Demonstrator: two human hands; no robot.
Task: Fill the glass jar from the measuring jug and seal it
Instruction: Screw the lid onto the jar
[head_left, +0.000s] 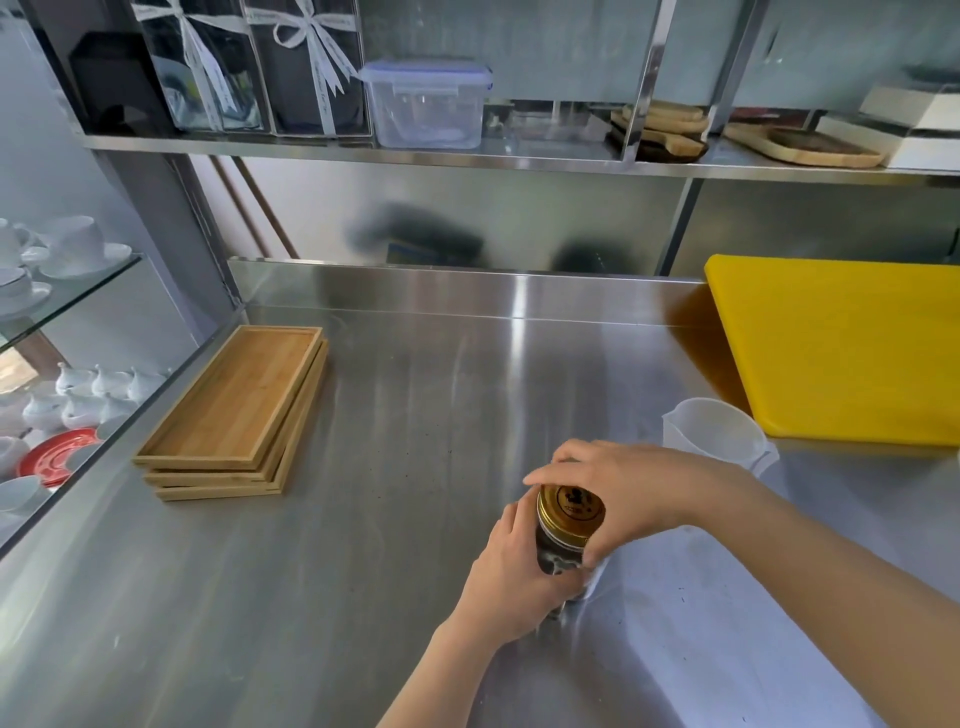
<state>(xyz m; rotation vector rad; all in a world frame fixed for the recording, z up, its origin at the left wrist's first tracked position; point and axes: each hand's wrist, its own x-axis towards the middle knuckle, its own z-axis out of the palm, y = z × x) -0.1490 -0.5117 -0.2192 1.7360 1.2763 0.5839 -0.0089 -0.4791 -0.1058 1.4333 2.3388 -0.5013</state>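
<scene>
A glass jar (558, 558) stands on the steel counter (415, 415) near the front, right of centre. A gold lid (571, 506) with a dark emblem sits on its mouth. My left hand (511, 577) wraps around the jar's body from the left. My right hand (618, 488) arches over the lid with fingers gripping its rim. The jar's lower part is hidden behind my left hand. A translucent white measuring jug (714, 431) stands upright just behind my right wrist, apart from the jar.
A yellow cutting board (841, 348) lies at the right rear, next to the jug. Stacked wooden trays (234, 415) sit at the counter's left. A glass case with white cups (62, 249) borders the left edge. A shelf above holds a plastic container (428, 104) and wooden boards.
</scene>
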